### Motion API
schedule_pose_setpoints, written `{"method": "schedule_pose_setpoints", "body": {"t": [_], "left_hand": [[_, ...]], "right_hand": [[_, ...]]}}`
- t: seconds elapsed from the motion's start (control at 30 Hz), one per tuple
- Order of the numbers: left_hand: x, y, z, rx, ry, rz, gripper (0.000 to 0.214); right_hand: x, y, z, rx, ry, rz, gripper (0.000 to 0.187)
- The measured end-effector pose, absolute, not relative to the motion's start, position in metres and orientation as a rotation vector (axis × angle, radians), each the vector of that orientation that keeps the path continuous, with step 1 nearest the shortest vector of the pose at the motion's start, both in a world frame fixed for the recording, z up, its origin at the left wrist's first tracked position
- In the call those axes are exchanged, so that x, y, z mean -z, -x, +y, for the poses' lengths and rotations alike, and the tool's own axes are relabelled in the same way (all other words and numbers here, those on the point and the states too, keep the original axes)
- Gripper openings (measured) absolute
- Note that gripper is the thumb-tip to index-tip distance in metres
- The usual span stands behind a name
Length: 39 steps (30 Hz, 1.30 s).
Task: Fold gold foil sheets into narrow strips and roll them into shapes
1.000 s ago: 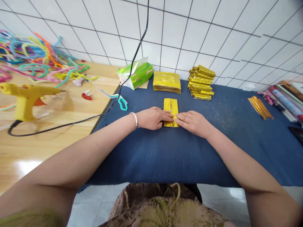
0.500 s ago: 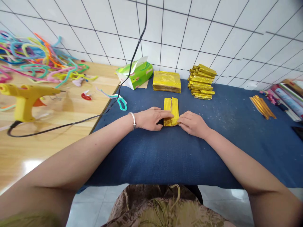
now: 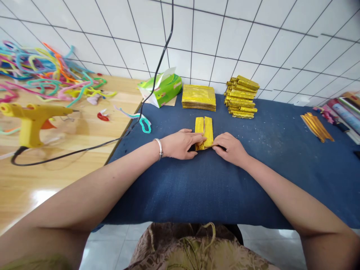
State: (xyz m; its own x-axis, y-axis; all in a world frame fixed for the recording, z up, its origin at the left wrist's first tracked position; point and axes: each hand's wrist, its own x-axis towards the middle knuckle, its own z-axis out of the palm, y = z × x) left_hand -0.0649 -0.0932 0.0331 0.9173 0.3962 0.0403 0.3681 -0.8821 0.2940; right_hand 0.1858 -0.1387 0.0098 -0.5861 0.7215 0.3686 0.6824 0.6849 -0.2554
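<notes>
Nearest you, below the front edge of the blue-covered worktop (image 3: 191,195), is your patterned clothing (image 3: 180,249). Beyond that edge your left hand (image 3: 181,145), with a silver bangle (image 3: 160,148) at the wrist, lies palm down, its grip open and its fingers resting across the folded gold sheet (image 3: 208,127). Your right hand (image 3: 230,149) has its grip closed, thumb and fingertips pinching the sheet's near right corner. That sheet lies on the blue cover between your hands, two long flaps meeting along a narrow gap that runs away from you. Off to your left, a yellow glue gun (image 3: 29,123) sits on bare wood; well to your right are some copper-gold strips (image 3: 317,127). Farther back stand a flat gold stack (image 3: 198,97), a pile of narrow gold pieces (image 3: 242,97) to its right, and a green tissue packet (image 3: 168,90) to its left. White tiled wall (image 3: 208,37) rises behind them.
</notes>
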Motion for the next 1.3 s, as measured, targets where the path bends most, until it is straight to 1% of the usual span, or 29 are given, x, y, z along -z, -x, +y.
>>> {"method": "schedule_pose_setpoints", "body": {"t": [0.27,0.47,0.73,0.83,0.97,1.13,1.3], "left_hand": [[-0.032,0.062,-0.097,-0.187,-2.845,0.595,0.040],[-0.030,0.062,-0.098,-0.232,-2.859,0.586,0.027],[-0.025,0.060,-0.099,-0.288,-2.832,0.599,0.025],[-0.023,0.059,-0.099,-0.316,-2.773,0.660,0.028],[-0.019,0.057,-0.101,-0.383,-2.652,0.739,0.029],[-0.011,0.054,-0.103,-0.494,-2.528,0.827,0.017],[-0.006,0.048,-0.107,-0.642,-2.462,0.915,0.013]], "right_hand": [[-0.014,-0.184,-0.139,-0.143,1.084,-2.459,0.014],[-0.014,-0.186,-0.139,-0.164,1.036,-2.461,0.012],[-0.012,-0.187,-0.139,-0.194,1.071,-2.423,0.015],[-0.013,-0.186,-0.138,-0.238,1.098,-2.402,0.017],[-0.013,-0.184,-0.138,-0.281,1.188,-2.331,0.019],[-0.013,-0.179,-0.138,-0.320,1.248,-2.252,0.020],[-0.011,-0.174,-0.136,-0.313,1.310,-2.205,0.021]]}}
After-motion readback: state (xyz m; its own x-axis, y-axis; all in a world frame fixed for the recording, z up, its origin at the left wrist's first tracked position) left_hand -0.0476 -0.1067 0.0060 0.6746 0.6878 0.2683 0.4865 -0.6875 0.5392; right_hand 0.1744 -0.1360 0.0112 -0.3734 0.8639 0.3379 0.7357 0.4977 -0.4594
